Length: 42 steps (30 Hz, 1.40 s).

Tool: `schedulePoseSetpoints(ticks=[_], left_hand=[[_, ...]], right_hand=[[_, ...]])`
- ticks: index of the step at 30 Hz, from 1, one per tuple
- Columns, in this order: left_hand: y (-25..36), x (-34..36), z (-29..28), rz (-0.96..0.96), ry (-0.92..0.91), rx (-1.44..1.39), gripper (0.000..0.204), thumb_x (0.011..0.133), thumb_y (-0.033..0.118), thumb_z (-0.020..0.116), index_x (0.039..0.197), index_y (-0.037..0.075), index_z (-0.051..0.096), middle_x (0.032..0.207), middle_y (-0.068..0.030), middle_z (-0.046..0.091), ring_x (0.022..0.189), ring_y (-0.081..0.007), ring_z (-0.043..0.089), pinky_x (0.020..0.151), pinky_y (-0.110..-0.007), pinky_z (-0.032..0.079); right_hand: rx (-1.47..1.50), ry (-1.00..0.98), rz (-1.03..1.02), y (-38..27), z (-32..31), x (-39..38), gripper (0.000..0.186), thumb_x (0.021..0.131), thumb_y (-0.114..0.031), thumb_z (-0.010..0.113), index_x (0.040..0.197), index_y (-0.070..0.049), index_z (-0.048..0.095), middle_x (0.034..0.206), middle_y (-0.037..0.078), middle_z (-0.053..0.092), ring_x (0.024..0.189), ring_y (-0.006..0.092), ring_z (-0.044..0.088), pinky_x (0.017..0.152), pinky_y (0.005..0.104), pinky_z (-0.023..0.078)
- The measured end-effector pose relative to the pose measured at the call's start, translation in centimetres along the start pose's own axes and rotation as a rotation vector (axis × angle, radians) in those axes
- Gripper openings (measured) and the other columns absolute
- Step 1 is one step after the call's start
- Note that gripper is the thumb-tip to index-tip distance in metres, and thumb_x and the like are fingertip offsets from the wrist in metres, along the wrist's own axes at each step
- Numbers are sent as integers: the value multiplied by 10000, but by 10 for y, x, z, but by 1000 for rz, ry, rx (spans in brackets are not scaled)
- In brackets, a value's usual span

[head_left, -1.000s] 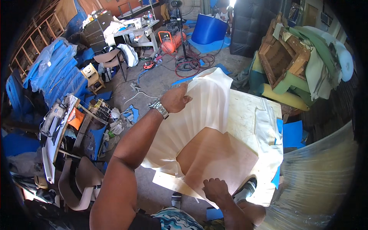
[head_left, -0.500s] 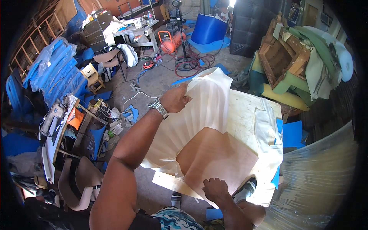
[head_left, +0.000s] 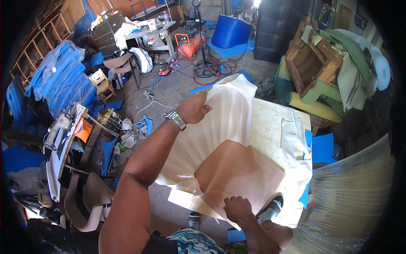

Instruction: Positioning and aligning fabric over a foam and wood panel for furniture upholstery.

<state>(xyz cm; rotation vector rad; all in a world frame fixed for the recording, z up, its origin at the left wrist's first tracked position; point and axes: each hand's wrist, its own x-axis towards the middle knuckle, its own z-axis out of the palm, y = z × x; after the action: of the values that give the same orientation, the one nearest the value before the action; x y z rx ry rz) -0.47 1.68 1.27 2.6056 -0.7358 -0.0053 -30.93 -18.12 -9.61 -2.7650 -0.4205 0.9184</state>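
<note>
Cream-white pleated cloth spreads over the far left part of a pale wooden board. My left hand, with a metal watch on its wrist, is closed on the cloth's left edge and holds it raised. A flat brown panel lies on the near part of the board, and the cloth's lower edge meets its left side. Over the panel's near edge my right hand is curled, knuckles up. Whatever its fingers hold, if anything, is hidden beneath it.
A sandaled foot stands by the board's near right. Blue sheet pieces lie to the right, beside a clear plastic-wrapped bulk. At the left are chairs and a cluttered bench. An orange compressor stands behind; a person is farther back.
Both hands, the cloth and the panel stay where they were. At the back, the person by the blue sheet has shifted slightly.
</note>
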Motion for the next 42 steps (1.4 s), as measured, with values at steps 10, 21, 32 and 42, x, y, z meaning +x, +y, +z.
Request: schedulePoseSetpoints(ticks=[10, 21, 32, 42], left_hand=[[3, -1, -2, 8, 4, 6, 445, 930, 277, 617, 1202, -21, 428, 930, -311, 633, 894, -491, 614, 759, -535, 468], [3, 0, -1, -16, 16, 2, 392, 895, 257, 656, 1120, -11, 477, 991, -284, 651, 954, -458, 629, 782, -536, 483], [4, -1, -3, -50, -28, 13, 441, 905, 265, 641, 1195, -17, 465, 995, -283, 657, 951, -450, 639, 779, -532, 494], [4, -1, -2, -35, -10, -14, 438, 901, 265, 648, 1179, -14, 457, 997, -284, 653, 948, -455, 634, 778, -533, 490]], right_hand=[[-4, -3, 3, -1, -1, 0, 298, 935, -329, 600, 1089, -80, 653, 1044, 141, 683, 1013, 312, 652, 825, 488, 509], [-16, 21, -10, -1, 0, -2, 313, 944, -361, 581, 1097, -92, 634, 1040, 153, 679, 996, 333, 655, 826, 494, 517], [-4, 20, -21, -1, 0, -1, 312, 939, -360, 585, 1084, -88, 636, 1038, 155, 678, 994, 338, 655, 823, 500, 519], [-7, 33, -20, -1, -1, -2, 309, 939, -353, 590, 1087, -87, 638, 1035, 157, 679, 997, 338, 654, 821, 502, 521]])
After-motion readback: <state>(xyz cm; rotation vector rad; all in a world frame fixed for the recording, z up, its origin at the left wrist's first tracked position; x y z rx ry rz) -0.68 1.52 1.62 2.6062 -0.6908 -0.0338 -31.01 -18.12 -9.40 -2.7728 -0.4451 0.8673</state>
